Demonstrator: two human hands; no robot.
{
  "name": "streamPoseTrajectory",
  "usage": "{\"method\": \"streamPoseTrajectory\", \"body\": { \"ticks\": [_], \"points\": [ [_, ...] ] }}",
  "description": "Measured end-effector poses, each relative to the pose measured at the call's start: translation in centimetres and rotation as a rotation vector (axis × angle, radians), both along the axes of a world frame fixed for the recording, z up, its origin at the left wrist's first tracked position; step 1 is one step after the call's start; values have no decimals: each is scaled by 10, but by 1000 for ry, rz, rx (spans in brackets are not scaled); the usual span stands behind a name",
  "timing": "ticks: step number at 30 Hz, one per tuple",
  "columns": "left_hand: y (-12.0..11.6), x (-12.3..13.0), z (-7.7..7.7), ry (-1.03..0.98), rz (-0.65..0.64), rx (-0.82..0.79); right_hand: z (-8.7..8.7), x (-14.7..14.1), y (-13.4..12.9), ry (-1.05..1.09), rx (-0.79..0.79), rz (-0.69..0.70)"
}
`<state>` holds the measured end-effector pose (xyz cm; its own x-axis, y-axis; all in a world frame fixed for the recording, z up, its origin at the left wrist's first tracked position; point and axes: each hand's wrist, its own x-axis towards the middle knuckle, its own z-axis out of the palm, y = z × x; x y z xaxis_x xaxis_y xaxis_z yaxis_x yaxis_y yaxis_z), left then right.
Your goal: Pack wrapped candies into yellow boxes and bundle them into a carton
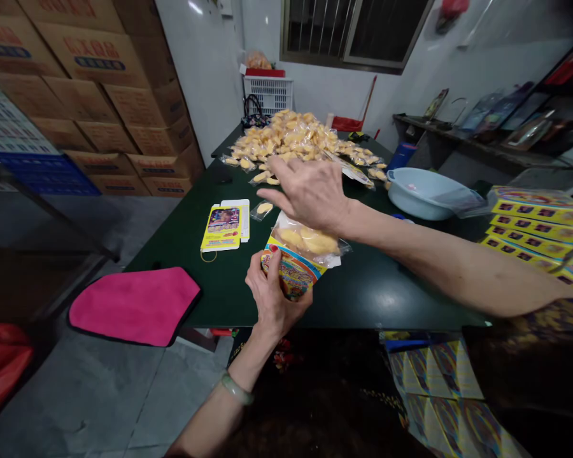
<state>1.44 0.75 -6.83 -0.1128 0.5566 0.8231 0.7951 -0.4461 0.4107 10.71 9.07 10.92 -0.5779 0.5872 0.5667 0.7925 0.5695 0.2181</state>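
Head view: the left hand [274, 302] is closed around a printed carton [293, 275], thumb laid on the front panel and fingers wrapped about the lower part. The carton is tilted near the front edge of the dark green table [377, 292]. Clear-wrapped yellow pieces [310, 240] bulge from its mouth, just beyond the left thumb. The right hand [312, 194] is spread palm-down above that mouth, thumb apart from the fingers; whether its underside touches the wrap cannot be told. Handling, as judged: carton light, its thin board stiff along the folds but liable to crease or bow under a hard squeeze; wrap slick; contents probably soft or crumbly, hence easily crushed. Sound hold: low on the side walls, as the left hand has it, with light pressure, clear of the flaps. Edges: the tabletop ends close by the left wrist; the pink cloth [134, 305] overhangs farther left. A flat carton [224, 224] lies left of and beyond the left hand, with a loose packet [263, 208] just short of the right fingers. Beyond the right hand, the packet heap [291, 137] limits forward travel. Widest room noted: bare green surface to the left hand's right, bounded beyond by the blue basin [424, 198] and above by the right forearm [410, 254].
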Motion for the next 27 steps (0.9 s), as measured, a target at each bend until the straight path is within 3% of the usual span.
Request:
{"method": "streamPoseTrajectory", "body": {
  "ticks": [2,6,11,16,22,27],
  "points": [
    [1,0,0,1,1,-3,-1,2,4,126,-93,-49],
    [2,0,1,-8,24,-59,3,15,8,282,-229,-10],
    [3,2,3,-20,61,-107,5,44,-8,406,-322,31],
    [3,2,2,-21,60,-95,-10,62,-30,365,-479,58],
    [0,2,0,-8,57,-16,-23,59,-29,304,-356,273],
    [-2,1,-1,-21,48,20,-22,55,-23,156,-457,289]
  ]
}}
